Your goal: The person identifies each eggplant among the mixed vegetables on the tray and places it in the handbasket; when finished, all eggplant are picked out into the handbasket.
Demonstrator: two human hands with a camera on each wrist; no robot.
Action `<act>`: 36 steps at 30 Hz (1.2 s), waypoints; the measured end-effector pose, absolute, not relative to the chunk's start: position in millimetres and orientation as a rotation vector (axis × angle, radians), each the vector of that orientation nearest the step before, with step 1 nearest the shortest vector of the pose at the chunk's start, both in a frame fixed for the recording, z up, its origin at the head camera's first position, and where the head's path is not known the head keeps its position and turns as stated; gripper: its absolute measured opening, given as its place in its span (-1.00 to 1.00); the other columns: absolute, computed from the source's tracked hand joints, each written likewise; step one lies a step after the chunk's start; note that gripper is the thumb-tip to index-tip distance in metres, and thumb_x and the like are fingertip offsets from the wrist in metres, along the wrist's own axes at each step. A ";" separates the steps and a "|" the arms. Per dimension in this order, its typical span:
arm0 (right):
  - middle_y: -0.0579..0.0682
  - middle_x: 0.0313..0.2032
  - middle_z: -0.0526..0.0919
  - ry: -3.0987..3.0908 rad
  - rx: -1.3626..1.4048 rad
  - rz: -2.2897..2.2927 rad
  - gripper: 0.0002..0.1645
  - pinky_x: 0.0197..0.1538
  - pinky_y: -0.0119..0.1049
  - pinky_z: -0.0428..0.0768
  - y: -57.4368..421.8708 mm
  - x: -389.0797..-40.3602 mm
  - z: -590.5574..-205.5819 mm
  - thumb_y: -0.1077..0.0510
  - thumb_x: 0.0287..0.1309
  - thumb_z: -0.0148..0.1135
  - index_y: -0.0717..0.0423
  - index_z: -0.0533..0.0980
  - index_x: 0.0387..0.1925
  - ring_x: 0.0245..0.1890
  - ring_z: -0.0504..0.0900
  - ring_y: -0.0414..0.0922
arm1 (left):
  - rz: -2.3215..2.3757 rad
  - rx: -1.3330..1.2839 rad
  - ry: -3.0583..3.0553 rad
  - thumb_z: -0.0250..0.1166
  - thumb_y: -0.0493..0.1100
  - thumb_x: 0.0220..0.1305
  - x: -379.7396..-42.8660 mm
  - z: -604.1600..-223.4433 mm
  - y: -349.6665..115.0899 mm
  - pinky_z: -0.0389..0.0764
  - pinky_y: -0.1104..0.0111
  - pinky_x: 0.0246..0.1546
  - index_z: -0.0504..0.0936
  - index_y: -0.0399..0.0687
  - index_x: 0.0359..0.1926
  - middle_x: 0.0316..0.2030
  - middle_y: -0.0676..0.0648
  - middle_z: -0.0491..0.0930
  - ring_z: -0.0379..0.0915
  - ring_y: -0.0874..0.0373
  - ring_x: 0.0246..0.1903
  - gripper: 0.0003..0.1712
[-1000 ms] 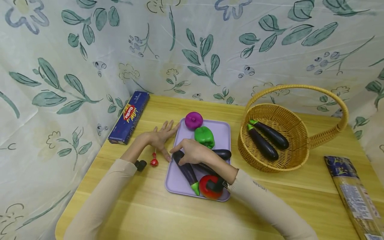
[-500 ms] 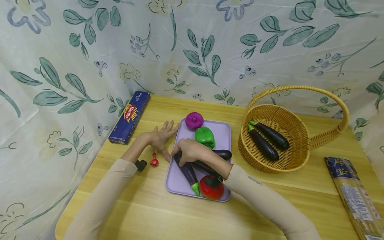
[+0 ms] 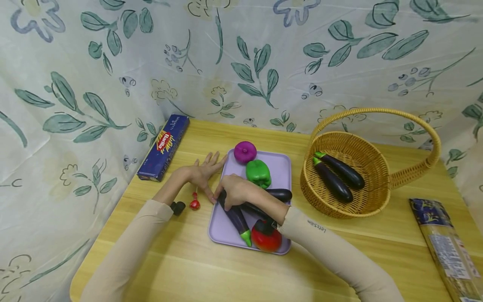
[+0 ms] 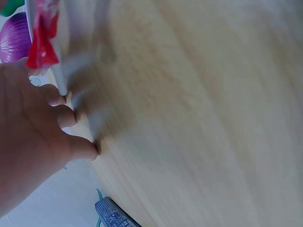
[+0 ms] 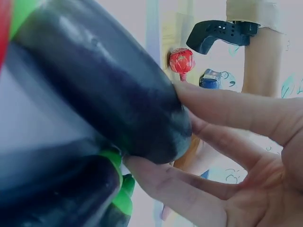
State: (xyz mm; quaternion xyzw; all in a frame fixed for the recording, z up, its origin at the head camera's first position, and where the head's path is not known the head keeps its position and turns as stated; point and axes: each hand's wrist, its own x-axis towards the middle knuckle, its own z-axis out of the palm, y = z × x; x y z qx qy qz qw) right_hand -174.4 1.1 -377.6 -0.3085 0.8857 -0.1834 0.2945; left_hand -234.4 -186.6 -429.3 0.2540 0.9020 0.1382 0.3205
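Note:
My right hand pinches the rounded end of a dark eggplant on the lilac tray. In the right wrist view, thumb and fingers lie on both sides of that eggplant, and another eggplant lies beside it. My left hand is spread on the table at the tray's left edge, its fingers straight. Also on the tray are a purple onion, a green bell pepper, a red tomato-like vegetable and further eggplants, partly hidden under my right arm.
A red-wrapped lollipop lies near my left wrist. The blue spaghetti box is at the back left. Right of the tray stands a wicker basket with a tall handle and two eggplants inside. A pasta bag lies far right.
My right forearm has shifted slightly left and its wrist has turned a little, with the fingers still on the eggplant's end. The left hand stays in place.

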 end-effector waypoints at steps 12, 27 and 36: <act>0.02 0.06 0.77 2.346 -0.831 -0.487 -0.52 -0.06 -0.31 0.61 1.5 -174.9 -378.2 0.32 -0.05 0.60 0.01 0.78 -0.02 -0.06 0.53 -0.14 | 0.378 0.660 2.364 0.69 0.27 -0.15 -235.1 -428.3 -186.3 -0.48 -0.44 0.49 -0.56 0.09 0.64 0.60 -0.33 -0.68 -0.81 -0.32 0.59 0.78; -0.04 0.04 0.78 2.320 -0.858 -0.508 -0.52 -0.17 -0.43 0.56 3.2 -180.8 -381.3 0.28 -0.05 0.63 0.00 0.78 -0.01 -0.07 0.54 -0.18 | 0.380 0.658 2.369 0.68 0.28 -0.15 -235.0 -431.1 -186.0 -0.46 -0.46 0.48 -0.56 0.09 0.64 0.61 -0.33 -0.67 -0.80 -0.33 0.59 0.77; -0.13 -0.10 0.84 2.293 -0.912 -0.555 -0.55 -0.27 -0.51 0.49 8.4 -185.8 -382.5 0.27 -0.09 0.64 -0.01 0.80 -0.06 -0.20 0.51 -0.25 | 0.368 0.666 2.369 0.68 0.30 -0.17 -234.9 -429.8 -186.3 -0.48 -0.46 0.48 -0.56 0.10 0.64 0.61 -0.32 -0.68 -0.82 -0.31 0.59 0.78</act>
